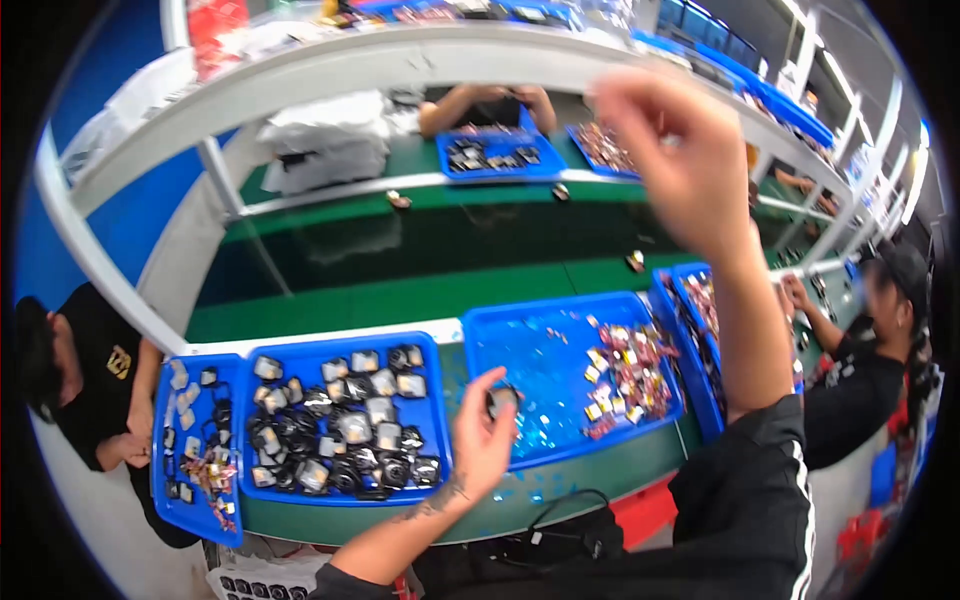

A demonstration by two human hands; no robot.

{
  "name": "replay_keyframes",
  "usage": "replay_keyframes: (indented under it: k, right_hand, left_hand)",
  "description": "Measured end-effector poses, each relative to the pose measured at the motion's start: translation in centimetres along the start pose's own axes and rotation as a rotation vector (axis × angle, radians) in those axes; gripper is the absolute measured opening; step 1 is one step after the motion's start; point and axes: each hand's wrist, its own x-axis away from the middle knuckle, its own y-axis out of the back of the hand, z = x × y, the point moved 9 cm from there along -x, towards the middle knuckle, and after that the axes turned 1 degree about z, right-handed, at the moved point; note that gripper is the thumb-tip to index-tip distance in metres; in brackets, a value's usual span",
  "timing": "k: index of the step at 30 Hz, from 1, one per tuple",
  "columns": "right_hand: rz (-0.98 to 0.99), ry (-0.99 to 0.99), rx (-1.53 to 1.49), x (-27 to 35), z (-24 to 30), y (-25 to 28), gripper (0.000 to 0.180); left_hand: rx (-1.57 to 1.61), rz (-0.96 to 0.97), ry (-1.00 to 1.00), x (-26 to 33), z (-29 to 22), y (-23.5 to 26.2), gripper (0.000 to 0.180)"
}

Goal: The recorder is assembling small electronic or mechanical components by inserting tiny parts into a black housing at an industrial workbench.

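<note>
My left hand (482, 440) is closed around a small dark rounded part (502, 399), thumb and fingers on either side of it. It is above the near left edge of a blue tray (535, 462) holding small parts with reddish wires (632, 375), heaped toward its right, and loose bits of blue film. My right hand (680, 150) is raised high in front of the upper shelf beam, its fingers bent and smeared by motion. Whether it holds anything is hidden. Left of my left hand, another blue tray (345, 500) carries many black and silver-faced parts (355, 425).
A narrow blue tray (215, 530) stands far left beside a person (90, 370); more blue trays (690, 350) are on the right, near another person (870, 350). Behind runs a green conveyor belt (400, 305) with a few loose parts. A white frame (400, 60) crosses above.
</note>
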Motion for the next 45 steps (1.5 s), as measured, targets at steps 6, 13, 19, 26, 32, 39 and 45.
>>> replay_keyframes:
  k: [6,13,19,26,32,39,45]
  right_hand:
    - [0.722,-0.66,0.182,24.1,-11.4,-1.1,0.01]
    - [0.656,-0.724,0.417,30.3,-11.8,0.0,0.019]
    - [0.065,-0.898,0.083,30.8,-11.9,3.7,0.014]
    - [0.196,-1.082,-0.696,29.6,-5.0,-4.5,0.012]
    - [0.31,-1.0,-0.857,29.5,-0.3,-9.4,0.01]
    - [0.323,-1.072,-0.976,30.4,-1.3,-11.2,0.011]
    - [0.222,-1.109,-1.013,31.2,-1.9,-10.6,0.01]
  left_hand:
    - [0.231,-0.038,0.171,-1.2,2.8,0.0,0.034]
    - [0.126,-0.042,0.122,-0.4,1.7,0.4,0.036]
    - [-0.072,0.048,0.051,-0.6,0.5,-0.9,0.03]
    - [-0.342,0.11,-0.091,0.2,-0.9,-1.3,0.025]
    - [-0.407,0.257,-0.06,0.4,-0.1,-2.2,0.022]
    - [-0.501,0.175,-0.133,0.0,-1.1,-1.8,0.016]
    - [-0.479,0.153,-0.065,-0.1,0.0,-2.1,0.014]
